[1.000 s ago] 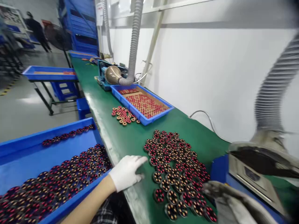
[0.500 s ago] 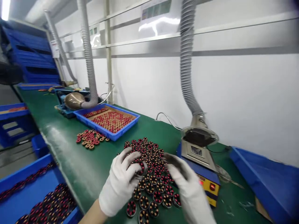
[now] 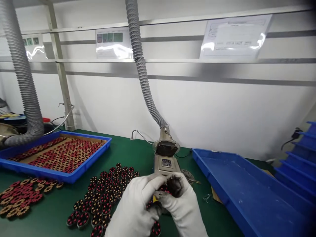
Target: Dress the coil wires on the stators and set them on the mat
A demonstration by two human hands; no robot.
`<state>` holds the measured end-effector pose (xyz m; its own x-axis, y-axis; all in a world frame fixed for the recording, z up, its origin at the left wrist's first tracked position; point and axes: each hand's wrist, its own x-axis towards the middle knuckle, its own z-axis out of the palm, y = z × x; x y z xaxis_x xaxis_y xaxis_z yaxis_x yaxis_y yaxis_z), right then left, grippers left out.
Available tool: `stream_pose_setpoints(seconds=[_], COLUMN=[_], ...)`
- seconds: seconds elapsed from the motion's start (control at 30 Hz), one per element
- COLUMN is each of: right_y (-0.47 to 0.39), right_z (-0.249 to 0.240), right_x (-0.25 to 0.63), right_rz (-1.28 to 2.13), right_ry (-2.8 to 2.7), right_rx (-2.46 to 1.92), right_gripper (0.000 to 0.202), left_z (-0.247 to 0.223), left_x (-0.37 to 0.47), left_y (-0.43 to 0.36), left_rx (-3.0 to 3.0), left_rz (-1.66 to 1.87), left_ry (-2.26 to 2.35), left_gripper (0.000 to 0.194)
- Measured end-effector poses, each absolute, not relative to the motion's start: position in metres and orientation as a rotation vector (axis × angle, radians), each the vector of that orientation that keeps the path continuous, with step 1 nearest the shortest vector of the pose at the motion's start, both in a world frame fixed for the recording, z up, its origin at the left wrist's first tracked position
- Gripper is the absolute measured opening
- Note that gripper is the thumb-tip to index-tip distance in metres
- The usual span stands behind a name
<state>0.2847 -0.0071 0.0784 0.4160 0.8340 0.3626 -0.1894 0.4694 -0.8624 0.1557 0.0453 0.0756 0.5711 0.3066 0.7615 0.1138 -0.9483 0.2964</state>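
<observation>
My left hand [image 3: 139, 202] and my right hand [image 3: 184, 202], both in white gloves, meet at the lower middle of the view. Between their bent fingers is a small round black-and-red part [image 3: 165, 188], mostly hidden by the gloves. The right glove's fingertips look dark and stained. Left of my hands, many similar round parts [image 3: 106, 191], black with red or tan segments, lie on the green tabletop [image 3: 133, 149]. A small metal-topped machine [image 3: 166, 164] stands just behind my fingers.
A hooded grey duct [image 3: 144, 77] hangs over the machine. A blue tray [image 3: 108, 140] of red and tan rings is at left, with loose rings [image 3: 22, 197] before it. Another blue tray [image 3: 229, 184] lies at right, beside stacked blue trays [image 3: 298, 171].
The view has swung right. My right hand has come over to my left, and both now close around the round part that my left hand held alone.
</observation>
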Motion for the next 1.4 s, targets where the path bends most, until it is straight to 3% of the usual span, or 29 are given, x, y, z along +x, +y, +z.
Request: stream_pose_setpoints(seconds=[0.17,0.5,0.63,0.77,0.87,0.93,1.03,1.17,1.3,1.4], right_y=[-0.007,-0.006,-0.003,-0.006,-0.005,-0.003,-0.004,-0.009,-0.006,-0.004], right_z=[0.075,0.075,0.07,0.076,0.075,0.073,0.068,0.067,0.078,0.086], right_x=[0.293,0.295,0.289,0.291,0.287,0.283,0.284,0.29,0.274,0.259], right_rz=[0.704,0.498,0.723,0.853,0.706,0.59,0.461,0.196,0.839,1.119], right_ry=[-1.14,-1.236,-0.918,-1.051,-1.137,-1.038,-0.798,-0.697,-0.853,-0.768], right_rx=[-0.825,-0.923,-0.786,-0.791,-0.872,-0.823,-0.716,-0.807,-0.815,-0.683], right_gripper=[0.044,0.012,0.029,0.033,0.021,0.014,0.011,0.012,0.037,0.035], left_z=[0.075,0.078,0.077,0.079,0.081,0.081,0.081,0.081,0.079,0.078], left_x=[0.149,0.146,0.148,0.145,0.143,0.142,0.14,0.137,0.135,0.136], left_y=[0.057,0.056,0.055,0.056,0.056,0.056,0.056,0.056,0.056,0.059], left_rx=[2.564,2.575,2.58,2.494,2.541,2.641,2.749,2.759,2.756,2.709], left_rz=[1.424,1.469,1.499,1.498,1.57,1.649,1.738,1.783,1.783,1.683], left_ry=[0.334,0.19,0.203,0.202,0.153,0.147,0.18,0.247,0.293,0.343], left_gripper=[0.047,0.023,0.021,0.016,0.013,0.02,0.034,0.029,0.031,0.027])
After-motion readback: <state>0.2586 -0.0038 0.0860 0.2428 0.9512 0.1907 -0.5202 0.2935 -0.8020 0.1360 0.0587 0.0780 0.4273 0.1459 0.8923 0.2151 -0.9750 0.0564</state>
